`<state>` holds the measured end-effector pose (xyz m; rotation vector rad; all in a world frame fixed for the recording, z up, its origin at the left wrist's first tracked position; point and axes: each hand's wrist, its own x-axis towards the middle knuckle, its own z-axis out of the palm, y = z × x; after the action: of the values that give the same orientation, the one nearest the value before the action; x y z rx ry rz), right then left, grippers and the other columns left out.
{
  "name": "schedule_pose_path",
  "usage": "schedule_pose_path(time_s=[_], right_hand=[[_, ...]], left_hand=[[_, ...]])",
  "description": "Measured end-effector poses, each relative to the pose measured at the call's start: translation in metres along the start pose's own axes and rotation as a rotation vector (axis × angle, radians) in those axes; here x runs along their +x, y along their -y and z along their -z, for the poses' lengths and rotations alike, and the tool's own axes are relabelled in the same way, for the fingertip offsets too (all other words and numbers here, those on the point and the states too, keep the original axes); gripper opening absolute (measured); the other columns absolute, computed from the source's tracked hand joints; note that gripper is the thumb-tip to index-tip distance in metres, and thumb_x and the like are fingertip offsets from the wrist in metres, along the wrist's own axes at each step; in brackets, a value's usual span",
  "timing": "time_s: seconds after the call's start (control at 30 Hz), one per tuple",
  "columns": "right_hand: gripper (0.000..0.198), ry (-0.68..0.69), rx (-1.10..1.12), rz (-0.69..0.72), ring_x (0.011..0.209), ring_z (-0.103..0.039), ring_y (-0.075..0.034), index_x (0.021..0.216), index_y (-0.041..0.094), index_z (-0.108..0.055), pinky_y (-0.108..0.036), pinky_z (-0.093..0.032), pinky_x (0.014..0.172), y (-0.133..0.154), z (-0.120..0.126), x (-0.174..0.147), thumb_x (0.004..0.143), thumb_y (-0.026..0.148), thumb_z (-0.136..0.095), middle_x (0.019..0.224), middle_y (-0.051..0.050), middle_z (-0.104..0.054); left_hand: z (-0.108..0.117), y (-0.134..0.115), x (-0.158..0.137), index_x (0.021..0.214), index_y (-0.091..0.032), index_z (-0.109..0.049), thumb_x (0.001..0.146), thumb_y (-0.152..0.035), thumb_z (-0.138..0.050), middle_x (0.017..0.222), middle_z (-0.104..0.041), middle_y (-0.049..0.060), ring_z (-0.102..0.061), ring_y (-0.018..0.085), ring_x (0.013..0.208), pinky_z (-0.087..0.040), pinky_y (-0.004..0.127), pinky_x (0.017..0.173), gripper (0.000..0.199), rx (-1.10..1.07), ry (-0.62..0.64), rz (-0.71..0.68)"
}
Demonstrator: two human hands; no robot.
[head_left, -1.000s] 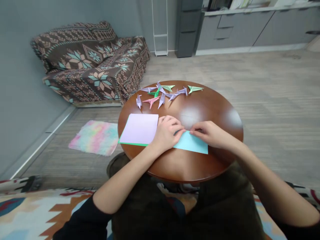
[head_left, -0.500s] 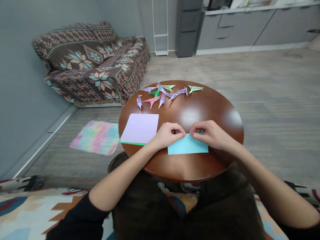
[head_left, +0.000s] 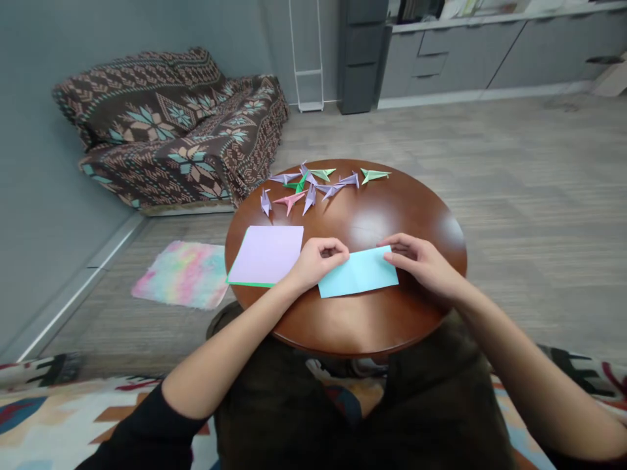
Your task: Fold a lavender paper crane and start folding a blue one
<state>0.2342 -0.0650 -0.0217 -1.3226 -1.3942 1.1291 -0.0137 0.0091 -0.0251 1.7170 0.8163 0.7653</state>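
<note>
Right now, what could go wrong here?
Two risks, as I see it:
1. Blue paper could skew or slip: left hand and right hand are only at its top corners, and it lies at a slant.
2. Paper stack might get nudged: the left hand is right beside it, and its near left corner reaches the rim of the table, so a sheet could slide off.
</note>
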Motion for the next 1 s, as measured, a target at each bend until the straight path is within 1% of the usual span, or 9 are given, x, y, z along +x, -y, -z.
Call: schedule_pose_path(time_s=[0.07, 0.2, 0.43, 0.53, 0.67, 0.77, 0.87, 0.93, 1.0], right_hand=[[0.028, 0.04, -0.012, 0.006, 0.068, -0.057, -0.016, 0.083, 0.02, -0.07, -0.028, -0.044, 0.062, 0.004, -0.013, 0.001, 0.084, 0.047, -0.079, 0.074, 0.0, -0.063], [0.032, -0.003, -0.062, 0.046, 0.058, -0.046, -0.013, 0.074, 0.02, -0.068, -0.028, -0.034, 0.054, 0.009, -0.018, 0.002, 0.085, 0.049, -0.077, 0.062, 0.003, -0.054], [0.029, -0.122, -0.209, 0.076, 0.063, -0.048, -0.015, 0.079, 0.021, -0.072, -0.028, -0.035, 0.056, 0.016, 0.045, -0.004, 0.087, 0.048, -0.078, 0.069, 0.001, -0.058], [0.03, 0.026, -0.167, -0.005, 0.063, -0.052, -0.015, 0.08, 0.021, -0.074, -0.028, -0.038, 0.057, 0.023, 0.054, -0.005, 0.085, 0.05, -0.081, 0.069, 0.0, -0.061], [0.032, 0.205, -0.172, 0.01, 0.059, -0.048, -0.014, 0.074, 0.02, -0.071, -0.027, -0.034, 0.053, 0.032, 0.022, 0.002, 0.086, 0.049, -0.078, 0.062, 0.001, -0.056], [0.027, 0.175, -0.154, 0.076, 0.062, -0.05, -0.014, 0.076, 0.019, -0.072, -0.027, -0.037, 0.056, 0.033, -0.009, 0.013, 0.084, 0.043, -0.079, 0.066, 0.001, -0.06], [0.026, -0.001, -0.099, 0.137, 0.063, -0.053, -0.015, 0.076, 0.019, -0.072, -0.028, -0.041, 0.056, 0.028, -0.024, 0.022, 0.082, 0.043, -0.08, 0.068, 0.0, -0.063], [0.031, -0.166, 0.007, 0.156, 0.068, -0.059, -0.017, 0.075, 0.021, -0.07, -0.03, -0.048, 0.063, 0.022, -0.027, 0.025, 0.084, 0.05, -0.077, 0.073, -0.002, -0.068], [0.036, -0.153, 0.123, 0.117, 0.07, -0.063, -0.019, 0.082, 0.022, -0.071, -0.032, -0.054, 0.07, 0.016, -0.028, 0.026, 0.085, 0.058, -0.075, 0.075, -0.003, -0.07]], left_hand=[[0.0, -0.002, 0.0, 0.073, -0.013, -0.071, 0.075, -0.034, -0.071, 0.069, -0.066, 0.002, -0.052, 0.012, 0.063, -0.037, 0.025, 0.062, 0.021, -0.004, -0.001, 0.002], [-0.001, -0.003, -0.001, 0.071, -0.014, -0.071, 0.071, -0.029, -0.069, 0.069, -0.066, 0.002, -0.053, 0.013, 0.063, -0.038, 0.025, 0.061, 0.016, -0.006, 0.014, 0.013], [0.006, 0.005, -0.001, 0.062, -0.015, -0.066, 0.066, -0.023, -0.064, 0.063, -0.063, 0.001, -0.052, 0.012, 0.061, -0.039, 0.024, 0.06, 0.009, -0.071, 0.042, 0.001], [0.007, 0.008, -0.001, 0.075, -0.015, -0.072, 0.081, -0.036, -0.061, 0.074, -0.07, 0.006, -0.061, 0.014, 0.068, -0.046, 0.025, 0.064, 0.024, -0.16, 0.038, 0.011], [0.0, 0.001, -0.004, 0.109, -0.014, -0.078, 0.087, -0.054, -0.072, 0.112, -0.078, 0.015, -0.072, 0.024, 0.101, -0.056, 0.03, 0.081, 0.046, -0.328, 0.215, 0.051], [-0.006, -0.004, -0.006, 0.095, -0.013, -0.08, 0.078, -0.058, -0.081, 0.079, -0.076, 0.006, -0.066, 0.016, 0.068, -0.048, 0.025, 0.059, 0.049, -0.239, 0.293, 0.129], [-0.007, -0.002, -0.006, 0.074, -0.012, -0.077, 0.076, -0.059, -0.082, 0.06, -0.065, 0.0, -0.054, 0.012, 0.052, -0.037, 0.023, 0.049, 0.047, -0.194, 0.133, 0.171], [-0.004, 0.003, -0.004, 0.075, -0.012, -0.078, 0.075, -0.058, -0.083, 0.064, -0.068, 0.001, -0.058, 0.013, 0.056, -0.042, 0.024, 0.053, 0.046, -0.225, -0.012, 0.169], [-0.002, 0.009, -0.002, 0.082, -0.013, -0.08, 0.078, -0.058, -0.081, 0.072, -0.074, 0.002, -0.063, 0.015, 0.063, -0.049, 0.026, 0.06, 0.045, -0.273, -0.081, 0.164]])
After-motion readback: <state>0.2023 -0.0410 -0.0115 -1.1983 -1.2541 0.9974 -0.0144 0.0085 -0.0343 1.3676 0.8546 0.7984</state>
